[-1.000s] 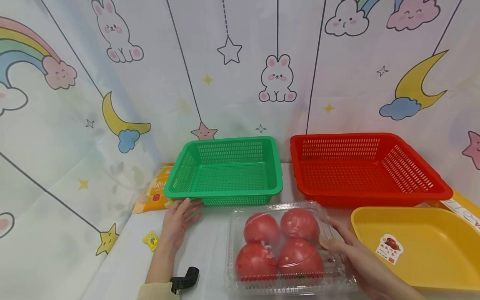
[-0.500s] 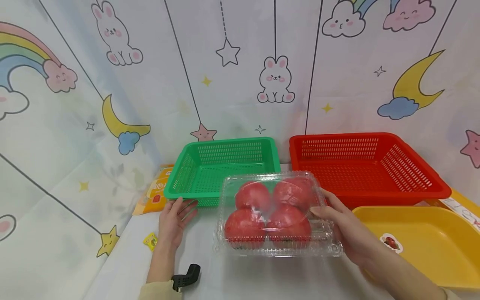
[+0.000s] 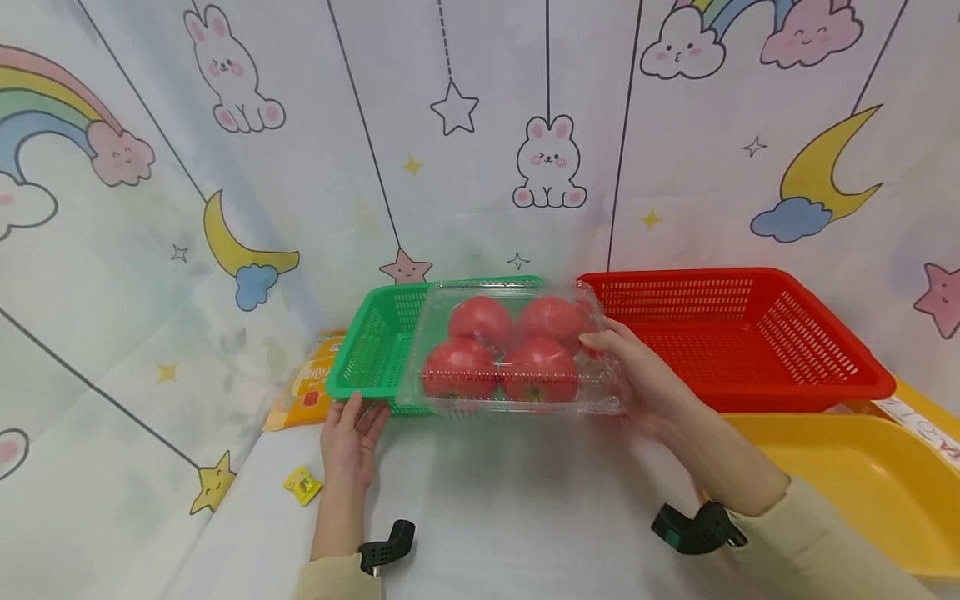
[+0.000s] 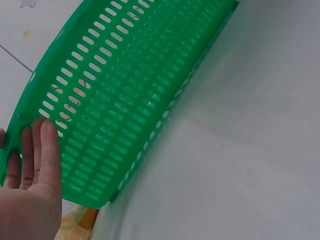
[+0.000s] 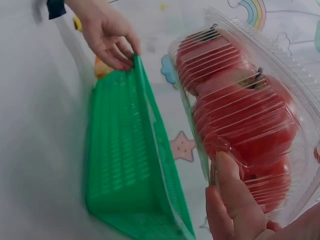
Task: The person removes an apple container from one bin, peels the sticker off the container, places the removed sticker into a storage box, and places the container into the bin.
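A clear plastic box (image 3: 412, 379) of several red tomatoes (image 3: 540, 367) is raised off the table, overlapping the green basket (image 3: 367, 354) in the head view. My right hand (image 3: 641, 379) grips the box by its right side; the right wrist view shows fingers (image 5: 232, 185) curled at its edge. Through the ridged plastic, tomato stems are visible. At the basket's front left corner, my left hand (image 3: 351, 442) touches the rim. In the left wrist view its fingers (image 4: 50, 155) lie fairly straight against the basket wall. Much of the basket's inside is hidden behind the box.
A red basket (image 3: 697, 350) stands to the right of the green one, with a yellow tray (image 3: 847, 492) in front of it. An orange packet (image 3: 311, 379) lies beside the green basket. A small yellow sachet (image 3: 303, 485) is on the white table (image 3: 510, 508).
My right hand has lifted the box of tomatoes up, away from me and a little left, from the near table to over the green basket. My left hand stays at the basket's corner.
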Demonstrator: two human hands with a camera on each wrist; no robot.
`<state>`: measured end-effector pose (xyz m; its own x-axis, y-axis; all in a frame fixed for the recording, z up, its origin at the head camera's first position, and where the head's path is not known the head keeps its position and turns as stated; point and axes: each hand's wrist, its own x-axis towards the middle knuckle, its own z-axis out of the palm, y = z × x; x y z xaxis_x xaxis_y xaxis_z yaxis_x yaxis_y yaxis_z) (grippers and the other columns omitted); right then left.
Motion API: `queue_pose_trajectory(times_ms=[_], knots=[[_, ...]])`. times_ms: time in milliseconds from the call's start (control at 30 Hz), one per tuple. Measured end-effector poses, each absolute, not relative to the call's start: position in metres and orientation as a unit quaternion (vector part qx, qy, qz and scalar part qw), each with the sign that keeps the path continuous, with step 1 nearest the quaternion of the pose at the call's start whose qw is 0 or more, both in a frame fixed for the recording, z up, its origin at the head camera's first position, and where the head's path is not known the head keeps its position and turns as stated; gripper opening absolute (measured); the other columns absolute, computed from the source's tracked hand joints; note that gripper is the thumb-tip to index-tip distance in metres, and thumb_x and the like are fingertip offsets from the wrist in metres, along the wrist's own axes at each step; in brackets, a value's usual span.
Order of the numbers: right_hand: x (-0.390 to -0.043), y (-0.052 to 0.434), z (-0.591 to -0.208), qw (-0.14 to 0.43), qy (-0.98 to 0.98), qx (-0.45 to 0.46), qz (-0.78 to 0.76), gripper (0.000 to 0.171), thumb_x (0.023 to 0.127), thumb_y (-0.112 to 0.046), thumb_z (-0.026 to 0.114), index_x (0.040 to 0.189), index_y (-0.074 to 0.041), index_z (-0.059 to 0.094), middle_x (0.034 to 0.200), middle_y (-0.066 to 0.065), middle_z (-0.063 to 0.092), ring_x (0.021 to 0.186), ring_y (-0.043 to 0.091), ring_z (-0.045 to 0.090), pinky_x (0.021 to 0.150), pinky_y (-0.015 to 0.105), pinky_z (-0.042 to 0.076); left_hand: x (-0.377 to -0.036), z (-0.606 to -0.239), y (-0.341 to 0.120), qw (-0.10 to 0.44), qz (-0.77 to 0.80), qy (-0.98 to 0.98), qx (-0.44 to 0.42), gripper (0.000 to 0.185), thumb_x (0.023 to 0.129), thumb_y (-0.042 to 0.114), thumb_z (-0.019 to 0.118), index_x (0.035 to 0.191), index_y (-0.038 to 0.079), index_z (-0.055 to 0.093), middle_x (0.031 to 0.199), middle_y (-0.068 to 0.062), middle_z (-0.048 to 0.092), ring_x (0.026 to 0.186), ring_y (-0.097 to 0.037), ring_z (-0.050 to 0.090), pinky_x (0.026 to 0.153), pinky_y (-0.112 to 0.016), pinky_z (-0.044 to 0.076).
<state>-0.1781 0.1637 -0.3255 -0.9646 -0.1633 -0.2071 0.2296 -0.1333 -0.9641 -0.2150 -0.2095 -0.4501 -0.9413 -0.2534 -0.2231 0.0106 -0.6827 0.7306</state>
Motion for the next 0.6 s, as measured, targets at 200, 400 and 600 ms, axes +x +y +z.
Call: queue_pose_trajectory(times_ms=[200, 400, 600], knots=[[-0.211, 0.153, -0.327, 0.129, 0.638, 0.044, -0.758, 0.073, 0.097, -0.035, 0.065, 0.155, -0.02, 0.023, 0.151, 0.01, 0.034, 0.133, 0.034, 0.039, 0.093, 0.04, 0.053, -0.216, -0.45, -0.208, 0.085, -0.912, -0.371, 0.155, 0.024, 0.104, 0.018, 0.058, 0.123, 0.008, 0.049, 0.097, -0.004, 0.07, 0.086, -0.017, 0.072, 0.088, -0.033, 0.056], [-0.241, 0.139, -0.332, 0.142, 0.619, 0.046, -0.771, 0.066, 0.097, -0.035, 0.063, 0.15, -0.017, 0.027, 0.146, 0.012, 0.039, 0.122, 0.036, 0.051, 0.083, 0.043, 0.059, -0.216, -0.451, -0.205, 0.09, -0.917, -0.356, 0.152, 0.026, 0.102, 0.014, 0.06, 0.124, 0.005, 0.048, 0.096, -0.006, 0.069, 0.084, -0.018, 0.071, 0.086, -0.033, 0.057], [-0.265, 0.117, -0.329, 0.134, 0.613, 0.087, -0.773, 0.07, 0.094, -0.034, 0.068, 0.15, -0.017, 0.031, 0.149, 0.009, 0.034, 0.133, 0.036, 0.038, 0.084, 0.045, 0.058, -0.215, -0.449, -0.205, 0.092, -0.924, -0.343, 0.142, 0.03, 0.102, 0.013, 0.06, 0.127, 0.004, 0.045, 0.094, -0.007, 0.069, 0.081, -0.019, 0.072, 0.085, -0.034, 0.058]])
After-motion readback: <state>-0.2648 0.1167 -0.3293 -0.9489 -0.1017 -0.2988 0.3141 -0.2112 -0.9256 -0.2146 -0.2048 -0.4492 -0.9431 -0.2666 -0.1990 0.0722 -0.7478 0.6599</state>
